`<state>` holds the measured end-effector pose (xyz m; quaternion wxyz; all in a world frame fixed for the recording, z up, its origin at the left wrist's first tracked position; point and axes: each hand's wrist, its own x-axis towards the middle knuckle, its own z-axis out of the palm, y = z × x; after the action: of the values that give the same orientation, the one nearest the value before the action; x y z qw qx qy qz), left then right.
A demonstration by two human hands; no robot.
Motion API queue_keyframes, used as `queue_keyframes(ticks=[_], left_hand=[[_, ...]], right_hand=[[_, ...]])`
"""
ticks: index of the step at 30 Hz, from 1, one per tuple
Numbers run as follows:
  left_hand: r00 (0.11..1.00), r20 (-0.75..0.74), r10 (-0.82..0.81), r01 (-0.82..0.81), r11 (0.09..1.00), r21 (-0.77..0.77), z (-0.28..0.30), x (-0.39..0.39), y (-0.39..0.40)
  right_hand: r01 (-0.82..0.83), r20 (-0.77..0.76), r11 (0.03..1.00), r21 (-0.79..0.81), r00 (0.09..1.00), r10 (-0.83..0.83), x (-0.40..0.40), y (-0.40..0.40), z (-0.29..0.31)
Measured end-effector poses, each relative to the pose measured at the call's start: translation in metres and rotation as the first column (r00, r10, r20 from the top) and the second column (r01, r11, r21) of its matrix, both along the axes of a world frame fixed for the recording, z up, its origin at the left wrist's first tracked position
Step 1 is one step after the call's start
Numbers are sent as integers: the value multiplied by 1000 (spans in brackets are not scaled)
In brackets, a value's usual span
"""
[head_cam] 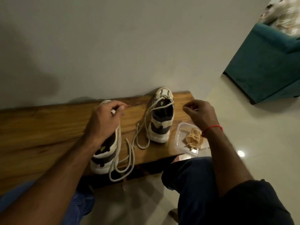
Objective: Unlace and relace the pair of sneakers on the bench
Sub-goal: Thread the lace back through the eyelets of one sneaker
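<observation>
Relacing left sneaker (103, 153): left hand (103, 120) pinches lace (119, 143) near toe; right hand (200, 113) curled, apparently empty. Feed tips evenly, avoid twists.

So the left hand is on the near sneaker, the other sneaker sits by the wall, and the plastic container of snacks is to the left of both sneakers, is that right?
Not quite. In the head view the plastic container sits to the right of both sneakers, at the bench's right end. The rest holds: the left hand is on the near sneaker, and the other sneaker sits by the wall.
</observation>
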<state>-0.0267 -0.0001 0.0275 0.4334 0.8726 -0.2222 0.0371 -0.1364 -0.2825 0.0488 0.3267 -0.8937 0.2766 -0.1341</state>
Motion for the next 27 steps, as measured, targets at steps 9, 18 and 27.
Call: queue_keyframes(ticks=[9,18,27], left_hand=[[886,-417,202,6,896,445,-11,26,78],[814,-521,258,47,864,501,-11,10,77],[806,-477,350,-169,909,382,-21,35,70]], right_hand=[[-590,-162,807,14,795,584,78,150,-17],[-408,-152,775,483,832,533,93,176,-73],[-379,-106,682,625,825,556,97,149,-48]])
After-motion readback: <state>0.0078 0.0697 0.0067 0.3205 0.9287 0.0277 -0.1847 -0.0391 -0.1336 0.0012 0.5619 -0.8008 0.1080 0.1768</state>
